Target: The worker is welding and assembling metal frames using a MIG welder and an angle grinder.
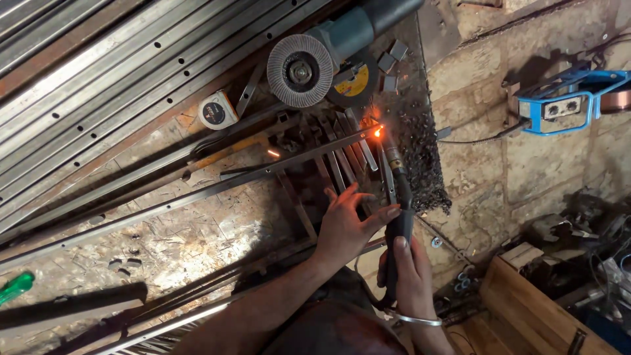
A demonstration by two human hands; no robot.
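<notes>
- Scratched, pale wooden counter (pixel 197 243): worn board surface, littered with dark metal offcuts and grit.
- Long grey steel channels with punched round holes (pixel 98 85): laid side by side across the upper left, smooth and dull.
- Long dark flat steel bar (pixel 197 194): runs diagonally across the counter; its upper end meets the glowing orange weld spot (pixel 378 131).
- Blue-grey angle grinder with a ribbed flap disc (pixel 301 70): lies just above the weld, disc face up.
- Dark steel grille of short flat bars (pixel 335 164): lies under the long bar, beside a heap of black metal swarf (pixel 424 164).
- Black welding torch with a brass-coloured neck (pixel 397 197): tip at the weld spot.
- Left hand (pixel 345 227): fingers spread apart, resting flat on the grille, touching the torch.
- Right hand (pixel 411 276): clamped around the torch grip, a silver bangle at the wrist.
- Round white tape measure (pixel 217 110): near the grinder.
</notes>
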